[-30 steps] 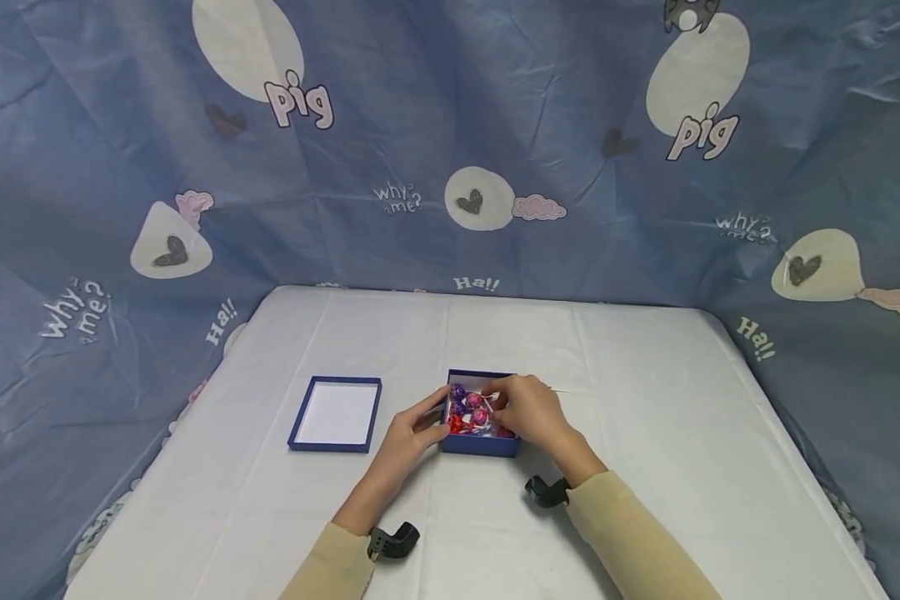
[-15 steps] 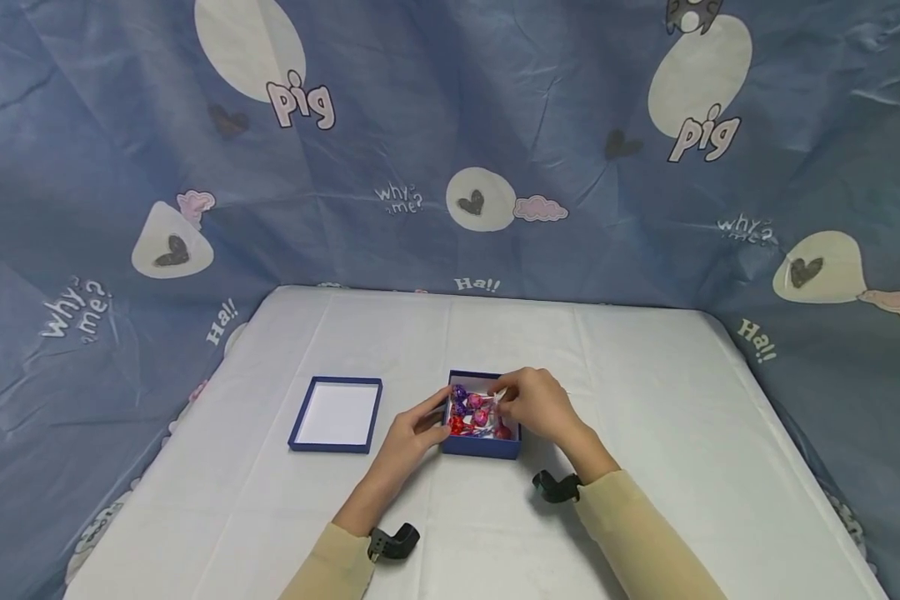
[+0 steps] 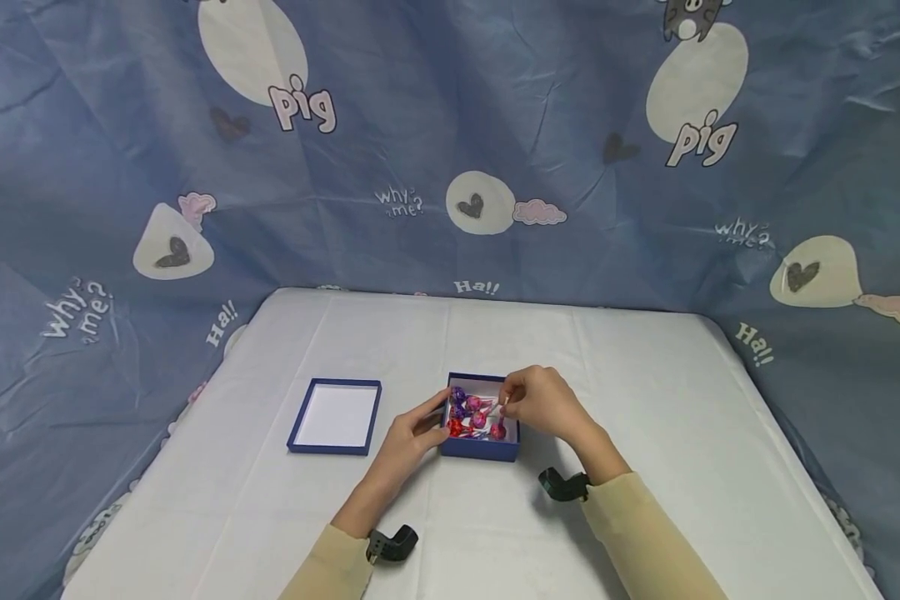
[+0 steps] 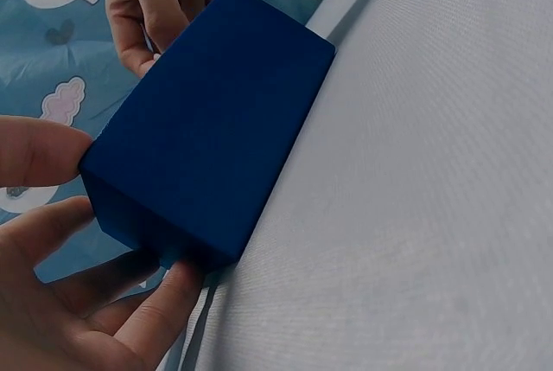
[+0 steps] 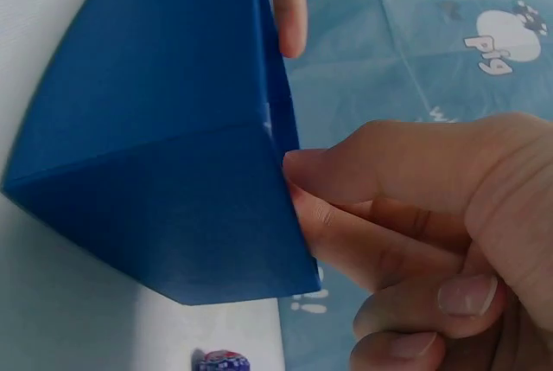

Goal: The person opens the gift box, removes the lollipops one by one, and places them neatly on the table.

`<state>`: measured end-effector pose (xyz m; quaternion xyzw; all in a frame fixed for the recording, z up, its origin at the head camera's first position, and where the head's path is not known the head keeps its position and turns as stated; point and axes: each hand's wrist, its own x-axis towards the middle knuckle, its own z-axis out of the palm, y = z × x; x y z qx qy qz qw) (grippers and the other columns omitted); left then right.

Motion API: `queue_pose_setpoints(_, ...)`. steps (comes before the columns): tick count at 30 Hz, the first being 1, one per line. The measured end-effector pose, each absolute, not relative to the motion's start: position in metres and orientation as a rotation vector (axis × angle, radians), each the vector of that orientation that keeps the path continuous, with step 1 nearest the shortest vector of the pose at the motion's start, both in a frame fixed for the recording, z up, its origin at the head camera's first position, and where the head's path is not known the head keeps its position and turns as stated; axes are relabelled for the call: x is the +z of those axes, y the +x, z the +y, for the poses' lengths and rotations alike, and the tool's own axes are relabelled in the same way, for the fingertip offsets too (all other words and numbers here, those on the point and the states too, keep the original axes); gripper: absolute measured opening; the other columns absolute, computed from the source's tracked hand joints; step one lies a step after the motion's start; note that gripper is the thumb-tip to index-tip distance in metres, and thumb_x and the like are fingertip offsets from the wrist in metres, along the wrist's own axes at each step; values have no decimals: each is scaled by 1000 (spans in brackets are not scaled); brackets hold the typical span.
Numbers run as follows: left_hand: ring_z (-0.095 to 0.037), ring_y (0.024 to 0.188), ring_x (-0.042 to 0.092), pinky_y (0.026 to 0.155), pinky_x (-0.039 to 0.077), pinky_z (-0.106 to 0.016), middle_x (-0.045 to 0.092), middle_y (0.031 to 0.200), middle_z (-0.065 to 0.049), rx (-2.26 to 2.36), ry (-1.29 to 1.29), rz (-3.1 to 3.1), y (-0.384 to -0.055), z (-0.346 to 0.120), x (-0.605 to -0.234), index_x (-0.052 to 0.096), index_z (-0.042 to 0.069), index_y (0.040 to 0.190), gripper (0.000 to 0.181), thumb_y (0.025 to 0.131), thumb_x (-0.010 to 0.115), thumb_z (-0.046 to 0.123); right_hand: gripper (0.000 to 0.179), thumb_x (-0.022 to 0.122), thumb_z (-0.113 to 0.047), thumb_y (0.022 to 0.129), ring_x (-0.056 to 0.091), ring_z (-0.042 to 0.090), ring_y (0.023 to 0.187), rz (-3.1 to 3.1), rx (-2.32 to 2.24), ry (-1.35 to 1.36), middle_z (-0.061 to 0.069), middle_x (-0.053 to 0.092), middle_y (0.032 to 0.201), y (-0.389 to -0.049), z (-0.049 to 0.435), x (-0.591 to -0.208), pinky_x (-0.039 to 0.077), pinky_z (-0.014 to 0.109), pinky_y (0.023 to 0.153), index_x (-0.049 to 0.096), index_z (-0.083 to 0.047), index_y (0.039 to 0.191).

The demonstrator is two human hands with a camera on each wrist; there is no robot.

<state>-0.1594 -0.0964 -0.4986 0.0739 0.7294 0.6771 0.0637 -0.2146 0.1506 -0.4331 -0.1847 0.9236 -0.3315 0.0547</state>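
Note:
An open blue box (image 3: 480,450) with a white inside stands on the table, holding several wrapped lollipops (image 3: 459,408) in purple, red and pink. My left hand (image 3: 405,440) grips the box's left side, its thumb at the near corner and its fingers along the wall; the left wrist view shows this thumb (image 4: 43,151) on the rim. Over the box's right side, my right hand (image 3: 543,404) pinches the white stick of a lollipop (image 3: 498,431) whose head is low in the near right corner. In the right wrist view the box wall hides that lollipop.
A square blue-rimmed lid (image 3: 336,416) lies white inside up, left of the box. One purple lollipop (image 5: 222,362) lies on the white-covered table (image 3: 645,400), seen past the box in the right wrist view. A patterned blue cloth (image 3: 390,150) hangs behind.
My right hand has shifted slightly right and back, uncovering the box's right part and the lollipop in its near right corner. The left hand stays on the box.

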Motion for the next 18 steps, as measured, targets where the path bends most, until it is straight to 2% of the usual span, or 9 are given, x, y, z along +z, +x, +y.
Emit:
queue_pose_setpoints(9,-37,136,46,111,37,-54,43,155,-10,2045,190,2227,-161,-93,-499,49,16,150,63,91,64,1,12,79,-6,80,67,15,69,2675,-1247,-524,-5,70,72,-220,165,-430,54,33,63,71,-16,78)
queue_pose_setpoints(13,-40,136,46,109,38,-56,43,155,-13,2021,160,2268,-161,-91,-498,48,12,151,62,92,62,0,10,77,-7,81,70,23,74,2647,-1313,-483,-3,71,74,-221,170,-429,54,34,67,73,-16,80)
queue_pose_setpoints(18,-37,136,47,109,38,-55,44,155,-8,2033,174,2236,-160,-94,-500,51,19,150,62,91,66,4,9,77,-9,82,71,32,82,2611,-1376,-410,0,73,77,-222,175,-427,53,36,71,72,-16,80)
